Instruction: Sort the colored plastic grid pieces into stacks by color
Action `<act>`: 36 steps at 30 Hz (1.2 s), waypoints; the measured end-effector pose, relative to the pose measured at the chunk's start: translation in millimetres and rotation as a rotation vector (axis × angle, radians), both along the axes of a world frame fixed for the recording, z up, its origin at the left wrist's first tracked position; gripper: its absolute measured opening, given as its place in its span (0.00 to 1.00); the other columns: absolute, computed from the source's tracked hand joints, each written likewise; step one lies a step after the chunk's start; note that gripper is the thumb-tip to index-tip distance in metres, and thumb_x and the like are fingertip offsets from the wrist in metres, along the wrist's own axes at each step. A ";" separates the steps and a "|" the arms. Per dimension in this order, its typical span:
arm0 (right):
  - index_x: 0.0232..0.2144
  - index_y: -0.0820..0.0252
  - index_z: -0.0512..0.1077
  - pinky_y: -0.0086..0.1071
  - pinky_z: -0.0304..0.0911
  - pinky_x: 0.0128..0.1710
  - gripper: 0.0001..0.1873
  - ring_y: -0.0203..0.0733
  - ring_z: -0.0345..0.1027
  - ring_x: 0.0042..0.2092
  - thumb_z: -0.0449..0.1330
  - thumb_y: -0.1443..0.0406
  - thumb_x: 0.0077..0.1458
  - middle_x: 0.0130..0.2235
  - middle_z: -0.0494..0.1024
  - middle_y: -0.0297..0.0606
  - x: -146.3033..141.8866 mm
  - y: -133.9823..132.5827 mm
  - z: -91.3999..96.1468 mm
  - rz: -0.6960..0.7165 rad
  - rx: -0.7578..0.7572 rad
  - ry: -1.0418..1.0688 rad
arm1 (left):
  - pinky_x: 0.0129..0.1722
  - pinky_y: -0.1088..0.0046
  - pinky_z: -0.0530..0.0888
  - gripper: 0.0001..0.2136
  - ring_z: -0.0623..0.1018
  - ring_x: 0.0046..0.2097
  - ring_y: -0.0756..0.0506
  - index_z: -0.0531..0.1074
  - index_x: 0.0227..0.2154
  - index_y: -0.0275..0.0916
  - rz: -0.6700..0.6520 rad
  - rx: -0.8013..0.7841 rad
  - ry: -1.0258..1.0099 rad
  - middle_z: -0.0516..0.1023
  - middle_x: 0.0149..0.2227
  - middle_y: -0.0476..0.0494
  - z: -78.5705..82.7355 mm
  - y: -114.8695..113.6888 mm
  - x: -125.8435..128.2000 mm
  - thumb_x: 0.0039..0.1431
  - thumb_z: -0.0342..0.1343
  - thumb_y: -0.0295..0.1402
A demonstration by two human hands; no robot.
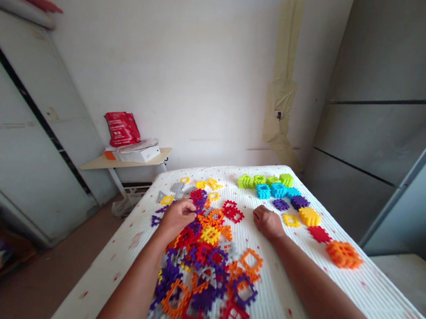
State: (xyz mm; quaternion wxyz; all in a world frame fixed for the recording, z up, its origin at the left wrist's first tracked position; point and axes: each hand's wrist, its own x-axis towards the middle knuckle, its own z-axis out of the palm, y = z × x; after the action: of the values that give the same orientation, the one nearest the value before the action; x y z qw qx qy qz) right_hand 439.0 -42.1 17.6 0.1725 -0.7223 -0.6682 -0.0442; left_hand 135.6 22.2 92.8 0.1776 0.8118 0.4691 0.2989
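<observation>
My left hand (pixel 180 214) is over the far left part of a mixed pile of plastic interlocking tiles (pixel 203 252). Its fingers are bent together, and whatever they pinch is hidden. Purple, red and orange tiles lie right beside its fingertips. My right hand (pixel 266 222) rests on the white bed cover as a loose fist, with no tile showing in it. Between the hands lie red tiles (pixel 232 211). Just right of the fist is a yellow frame tile (pixel 291 220).
On the right side, tiles stand grouped by colour: green (pixel 266 181), light blue (pixel 278 189), purple (pixel 300 202), yellow (pixel 309 216), red (pixel 320 234) and orange (pixel 343 255). A small side table (pixel 163 155) holds a white box and a red bag (pixel 122 128). A grey refrigerator (pixel 383 132) stands at right.
</observation>
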 end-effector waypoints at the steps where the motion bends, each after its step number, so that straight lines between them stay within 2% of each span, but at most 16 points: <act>1: 0.31 0.60 0.73 0.25 0.56 0.33 0.15 0.35 0.68 0.37 0.46 0.66 0.57 0.38 0.75 0.40 -0.3 -0.7 0.7 -0.004 0.000 0.012 | 0.42 0.71 0.72 0.05 0.77 0.42 0.47 0.71 0.28 0.36 -0.018 -0.011 -0.070 0.76 0.42 0.41 -3.2 -10.3 1.8 0.47 0.52 0.30; 4: 0.32 0.59 0.74 0.25 0.57 0.36 0.14 0.36 0.68 0.39 0.47 0.67 0.55 0.39 0.76 0.40 -1.4 -4.1 3.1 -0.018 -0.003 0.098 | 0.41 0.69 0.73 0.03 0.77 0.41 0.46 0.71 0.25 0.37 -0.052 0.010 -0.164 0.76 0.41 0.41 -12.3 -38.0 12.8 0.44 0.55 0.28; 9: 0.32 0.59 0.74 0.29 0.61 0.38 0.12 0.38 0.68 0.36 0.51 0.65 0.51 0.36 0.77 0.37 -11.2 -11.1 7.2 0.077 0.043 0.462 | 0.43 0.67 0.73 0.04 0.76 0.41 0.46 0.71 0.26 0.39 -0.039 0.245 -0.135 0.76 0.37 0.44 -24.4 -63.8 36.0 0.45 0.57 0.25; 13: 0.29 0.60 0.73 0.29 0.61 0.30 0.11 0.35 0.65 0.28 0.53 0.60 0.48 0.28 0.75 0.34 -34.4 -13.9 13.3 0.172 0.051 0.831 | 0.45 0.66 0.73 0.08 0.75 0.44 0.44 0.70 0.34 0.40 -0.030 0.397 -0.087 0.74 0.40 0.42 -36.1 -71.3 43.7 0.48 0.58 0.28; 17: 0.29 0.61 0.70 0.26 0.57 0.22 0.12 0.30 0.58 0.21 0.58 0.58 0.43 0.23 0.71 0.29 -64.3 -17.5 20.7 0.263 -0.058 1.173 | 0.46 0.67 0.72 0.08 0.74 0.44 0.45 0.68 0.36 0.41 -0.034 0.462 -0.031 0.72 0.41 0.43 -42.9 -75.8 43.1 0.51 0.57 0.28; 20: 0.32 0.60 0.69 0.25 0.55 0.20 0.16 0.29 0.57 0.19 0.62 0.58 0.39 0.21 0.70 0.27 -83.0 -22.7 25.2 0.308 -0.098 1.334 | 0.46 0.68 0.73 0.09 0.74 0.44 0.45 0.68 0.36 0.41 -0.028 0.474 -0.016 0.71 0.41 0.43 -43.6 -78.3 43.4 0.51 0.56 0.28; 23: 0.32 0.59 0.68 0.25 0.55 0.20 0.17 0.29 0.57 0.19 0.63 0.59 0.37 0.20 0.69 0.26 -92.0 -25.9 29.2 0.333 -0.114 1.401 | 0.45 0.68 0.73 0.09 0.74 0.44 0.45 0.67 0.37 0.40 -0.041 0.477 -0.010 0.72 0.41 0.42 -43.4 -79.9 44.9 0.51 0.56 0.27; 26: 0.31 0.60 0.69 0.25 0.53 0.19 0.15 0.28 0.56 0.19 0.61 0.61 0.37 0.20 0.69 0.26 -83.6 -23.9 33.4 0.299 -0.078 1.374 | 0.46 0.68 0.72 0.11 0.74 0.45 0.44 0.67 0.40 0.40 -0.052 0.472 -0.023 0.72 0.41 0.41 -42.9 -80.1 44.8 0.52 0.56 0.30; 29: 0.31 0.61 0.71 0.25 0.53 0.20 0.12 0.28 0.56 0.19 0.59 0.63 0.40 0.19 0.68 0.26 -55.3 -19.1 35.5 0.168 -0.012 1.222 | 0.47 0.69 0.72 0.09 0.74 0.45 0.45 0.68 0.40 0.40 -0.050 0.466 -0.052 0.73 0.41 0.42 -42.8 -78.4 41.7 0.54 0.54 0.32; 33: 0.33 0.61 0.73 0.25 0.56 0.23 0.11 0.31 0.62 0.22 0.56 0.68 0.43 0.22 0.72 0.31 -10.0 -16.6 29.7 -0.085 -0.032 0.810 | 0.46 0.69 0.72 0.06 0.75 0.42 0.47 0.70 0.36 0.41 -0.040 0.468 -0.049 0.73 0.39 0.43 -45.4 -74.3 36.9 0.57 0.50 0.29; 36: 0.34 0.60 0.75 0.27 0.58 0.30 0.11 0.36 0.69 0.30 0.56 0.69 0.46 0.29 0.77 0.36 7.4 -18.7 23.0 -0.210 -0.086 0.461 | 0.45 0.70 0.72 0.06 0.75 0.42 0.47 0.70 0.33 0.40 -0.053 0.471 -0.035 0.74 0.38 0.43 -47.6 -72.7 35.6 0.57 0.49 0.28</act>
State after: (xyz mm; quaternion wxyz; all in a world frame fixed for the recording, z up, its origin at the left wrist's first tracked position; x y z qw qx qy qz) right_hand 446.4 -60.8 40.6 0.2839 -0.7855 -0.5337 0.1326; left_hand 171.2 -50.5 45.2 -0.0007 0.8375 0.3620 0.4092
